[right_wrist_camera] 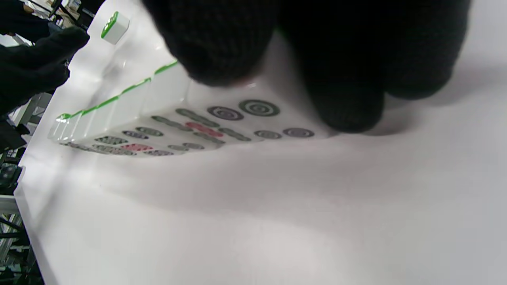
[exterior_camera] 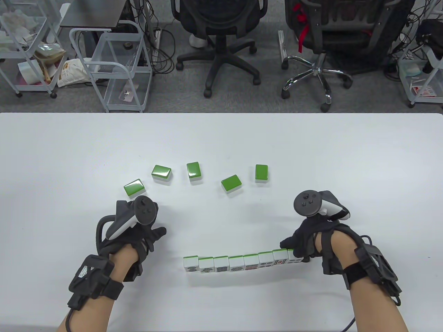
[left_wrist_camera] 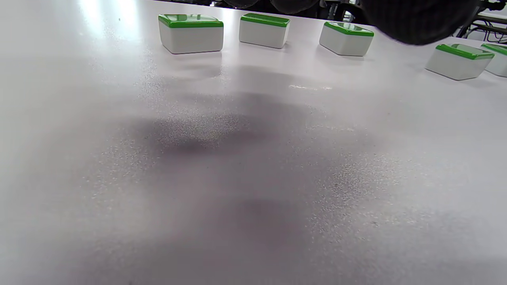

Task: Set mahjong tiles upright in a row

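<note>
Looking nearest first, I see my right hand (exterior_camera: 313, 238) at the right end of the row of standing tiles (exterior_camera: 238, 263), its grip pinching the end tile (exterior_camera: 295, 259); in the right wrist view two gloved fingertips (right_wrist_camera: 222, 51) press on the top edge of that tile (right_wrist_camera: 253, 114), whose face shows ringed circles. The row (right_wrist_camera: 130, 126) runs away from that camera, tiles touching side by side, green backs turned away from me and printed faces toward me. I count eight tiles upright on the white tabletop (exterior_camera: 221, 145), the line bowing slightly.

My left hand (exterior_camera: 138, 231) sits well to the left of the row, touching no tile, fingers loosely spread above the tabletop (left_wrist_camera: 253, 178); the left wrist view shows only a dark glove edge at the top and a soft shadow below it.

Farther out, five loose tiles lie flat, green side up, in a shallow arc: one (exterior_camera: 134, 187) just beyond my left hand, then a second (exterior_camera: 161, 172), a third (exterior_camera: 193, 171), a fourth (exterior_camera: 231, 183) and a fifth (exterior_camera: 261, 173). They are apart from one another and turned at different angles. The left wrist view shows them low and wide, the leftmost (left_wrist_camera: 191, 33) closest.

Beyond the far edge stand two office chairs (exterior_camera: 218, 31) and wire carts (exterior_camera: 114, 65).
</note>
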Available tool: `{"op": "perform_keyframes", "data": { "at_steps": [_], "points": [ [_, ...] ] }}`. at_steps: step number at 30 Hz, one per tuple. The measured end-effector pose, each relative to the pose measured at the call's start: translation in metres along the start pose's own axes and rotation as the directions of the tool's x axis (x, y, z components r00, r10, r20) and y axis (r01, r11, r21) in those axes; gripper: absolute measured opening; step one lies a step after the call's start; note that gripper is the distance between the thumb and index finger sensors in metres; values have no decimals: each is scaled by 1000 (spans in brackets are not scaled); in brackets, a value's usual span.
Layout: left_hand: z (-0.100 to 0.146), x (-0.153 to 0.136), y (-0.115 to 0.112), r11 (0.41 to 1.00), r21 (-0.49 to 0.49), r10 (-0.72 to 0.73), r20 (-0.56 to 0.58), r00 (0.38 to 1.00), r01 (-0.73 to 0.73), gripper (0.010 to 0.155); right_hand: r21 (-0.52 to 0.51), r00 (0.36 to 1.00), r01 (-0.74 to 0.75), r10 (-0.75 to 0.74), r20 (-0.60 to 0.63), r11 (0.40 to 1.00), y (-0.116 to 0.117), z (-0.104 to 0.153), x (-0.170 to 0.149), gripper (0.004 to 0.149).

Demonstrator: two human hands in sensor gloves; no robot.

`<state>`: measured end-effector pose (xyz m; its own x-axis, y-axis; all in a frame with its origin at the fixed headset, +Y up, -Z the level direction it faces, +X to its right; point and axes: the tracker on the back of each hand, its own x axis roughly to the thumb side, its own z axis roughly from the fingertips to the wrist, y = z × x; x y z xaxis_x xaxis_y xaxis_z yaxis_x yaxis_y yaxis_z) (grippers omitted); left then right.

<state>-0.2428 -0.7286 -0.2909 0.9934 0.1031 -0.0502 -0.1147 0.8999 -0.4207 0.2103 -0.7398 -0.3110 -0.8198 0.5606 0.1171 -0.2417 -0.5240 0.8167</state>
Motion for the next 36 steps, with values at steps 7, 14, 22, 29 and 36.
{"op": "perform_keyframes", "data": {
  "at_steps": [7, 14, 22, 29, 36],
  "points": [
    [1, -2, 2, 1000, 9, 13, 0, 1000, -13, 83, -56, 1000, 5, -6, -17, 998, -10, 15, -1, 59],
    [-2, -5, 0, 1000, -1, 6, -8, 1000, -6, 82, -504, 956, -259, 144, -256, 824, -49, 55, 21, 68],
    [-3, -10, 3, 1000, 18, 25, -17, 1000, -25, 82, -630, 936, -328, 152, -317, 704, -34, 35, 11, 78],
    [-8, -29, 39, 984, 176, 24, -100, 995, -6, 77, -589, 939, -313, 149, -310, 745, -33, 31, 9, 79],
    [-50, -38, 47, 960, 26, -278, 53, 959, 277, 72, -591, 946, -297, 144, -292, 750, -33, 34, 8, 79]
  ]
}}
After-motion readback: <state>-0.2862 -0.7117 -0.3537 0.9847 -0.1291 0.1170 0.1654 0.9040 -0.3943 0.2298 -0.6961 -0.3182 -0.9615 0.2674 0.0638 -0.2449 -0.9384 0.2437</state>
